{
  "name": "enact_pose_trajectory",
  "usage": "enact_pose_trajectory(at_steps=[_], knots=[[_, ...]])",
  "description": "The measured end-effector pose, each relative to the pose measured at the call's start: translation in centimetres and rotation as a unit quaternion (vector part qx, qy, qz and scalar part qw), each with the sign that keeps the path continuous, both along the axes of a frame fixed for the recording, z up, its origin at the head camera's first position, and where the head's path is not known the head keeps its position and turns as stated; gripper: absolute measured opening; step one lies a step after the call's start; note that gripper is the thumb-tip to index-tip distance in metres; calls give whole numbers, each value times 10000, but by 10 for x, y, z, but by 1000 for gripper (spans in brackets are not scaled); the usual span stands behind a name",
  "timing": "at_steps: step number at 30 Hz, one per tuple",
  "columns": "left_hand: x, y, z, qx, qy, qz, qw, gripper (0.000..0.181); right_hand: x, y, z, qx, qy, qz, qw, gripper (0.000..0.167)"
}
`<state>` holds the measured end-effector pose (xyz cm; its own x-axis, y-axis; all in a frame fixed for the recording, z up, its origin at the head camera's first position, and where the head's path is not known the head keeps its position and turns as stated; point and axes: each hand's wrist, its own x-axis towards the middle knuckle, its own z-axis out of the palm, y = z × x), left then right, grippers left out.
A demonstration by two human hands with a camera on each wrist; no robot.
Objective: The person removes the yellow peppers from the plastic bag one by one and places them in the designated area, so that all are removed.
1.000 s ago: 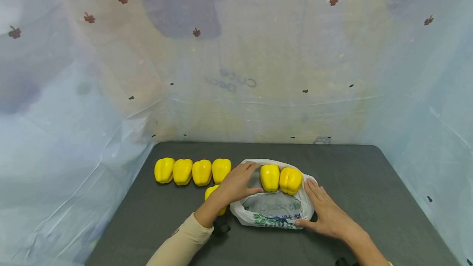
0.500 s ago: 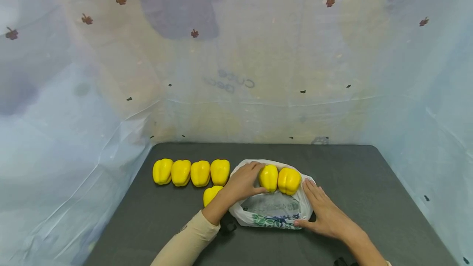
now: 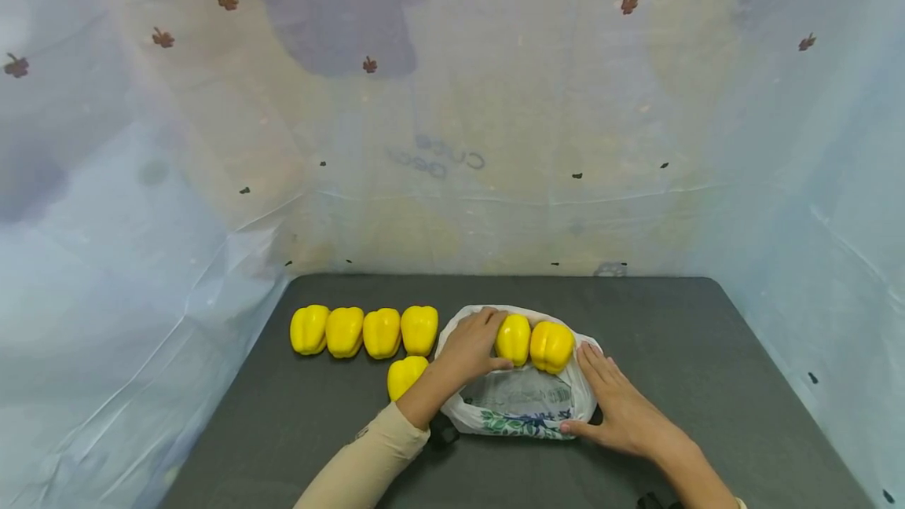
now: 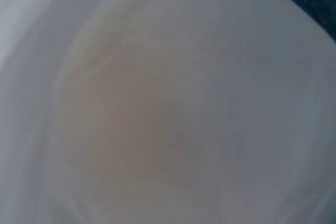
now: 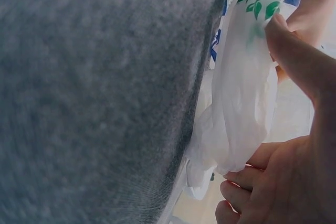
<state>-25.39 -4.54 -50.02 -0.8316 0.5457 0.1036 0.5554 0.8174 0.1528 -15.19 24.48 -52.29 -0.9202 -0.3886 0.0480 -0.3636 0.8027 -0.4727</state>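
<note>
A white plastic bag (image 3: 467, 411) with green and blue print stands with its mouth wide open. Two yellow bell peppers (image 3: 553, 347) lie side by side at the far part of the mouth. My left hand (image 3: 468, 350) reaches over the bag's left side; its fingertips and thumb are against the left one of these bell peppers (image 3: 514, 340). Along the bag's right side rests my right hand (image 3: 622, 411), fingers extended at the rim and thumb on the front. In the right wrist view the thumb (image 5: 286, 43) touches the printed plastic. White plastic fills most of the left wrist view.
Several yellow bell peppers (image 3: 382, 333) form a row at the back left of the dark grey table (image 3: 672, 336). Another yellow bell pepper (image 3: 406, 377) lies in front of the row, partly hidden by my left forearm. A pale patterned sheet (image 3: 530, 124) hangs behind and beside the table.
My left hand has moved slightly right, closing the gap to the left bell pepper in the bag. The right hand stays at the bag. The head view has shifted slightly.
</note>
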Motion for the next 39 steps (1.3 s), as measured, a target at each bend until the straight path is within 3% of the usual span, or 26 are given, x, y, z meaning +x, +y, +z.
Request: enact_pose_trajectory(at_steps=[8,22,39], knots=[[-2,1,-2,178,39,67,9998,86,-1,-1,1,17,24,20,10000,127],[2,-5,-4,412,-29,-65,9991,87,0,-2,2,-44,-3,-12,10000,128],[19,-22,7,749,-237,-287,9965,90,1,-2,3,-28,-29,-38,10000,128]])
